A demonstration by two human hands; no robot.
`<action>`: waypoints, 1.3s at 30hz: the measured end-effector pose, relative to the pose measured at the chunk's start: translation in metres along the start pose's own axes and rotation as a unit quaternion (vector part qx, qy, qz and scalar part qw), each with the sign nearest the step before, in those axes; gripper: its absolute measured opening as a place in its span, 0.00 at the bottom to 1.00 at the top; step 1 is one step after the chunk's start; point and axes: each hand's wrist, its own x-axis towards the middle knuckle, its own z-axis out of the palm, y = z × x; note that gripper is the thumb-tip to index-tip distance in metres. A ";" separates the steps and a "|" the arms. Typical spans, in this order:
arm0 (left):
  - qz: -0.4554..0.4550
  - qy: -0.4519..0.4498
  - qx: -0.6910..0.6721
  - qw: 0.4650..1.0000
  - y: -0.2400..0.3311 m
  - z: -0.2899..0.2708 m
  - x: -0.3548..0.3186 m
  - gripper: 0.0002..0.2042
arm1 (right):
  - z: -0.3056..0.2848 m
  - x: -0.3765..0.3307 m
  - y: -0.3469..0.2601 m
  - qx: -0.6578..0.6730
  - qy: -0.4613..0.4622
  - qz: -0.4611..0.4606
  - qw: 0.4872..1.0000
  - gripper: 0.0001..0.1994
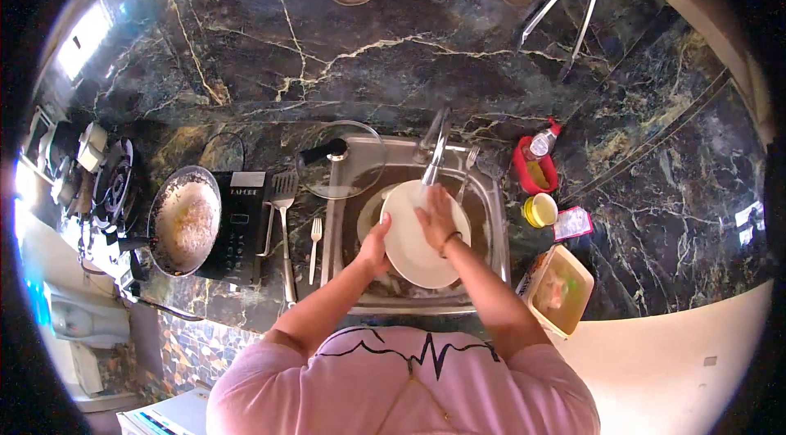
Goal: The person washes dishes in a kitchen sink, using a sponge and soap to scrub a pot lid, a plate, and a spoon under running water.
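A white plate [422,246] is tilted over the metal sink [409,304], below the tap [436,158]. My left hand [375,246] grips its left rim, with the thumb on top and the other fingers mostly hidden. Flat on the plate's upper right lies my right hand [438,218], its fingers stretched out close under the spout. Another pale dish [368,218] shows partly beneath the plate, inside the basin. A glass lid [352,181] with a black knob rests over the sink's far left corner. By the far right corner is a fork [471,158].
Left of the sink lie a fork [315,248] and a slotted turner [284,206]. Beyond them a food-crusted pan [187,222] sits on a black cooktop [246,238]. At right are a red holder [536,177] with a bottle, a yellow tub [540,210] and a plastic container [565,292].
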 end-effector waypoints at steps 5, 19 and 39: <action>0.060 0.003 0.015 0.998 0.002 -0.004 0.015 0.27 | 0.003 0.020 -0.058 0.148 -0.013 -0.052 0.988 0.31; 0.063 -0.010 0.065 0.996 0.000 -0.009 0.010 0.32 | 0.005 0.033 -0.061 0.125 -0.020 -0.022 0.992 0.29; 0.007 0.010 0.052 0.999 0.032 -0.014 0.007 0.29 | -0.067 -0.035 0.042 0.606 -0.137 0.402 0.672 0.20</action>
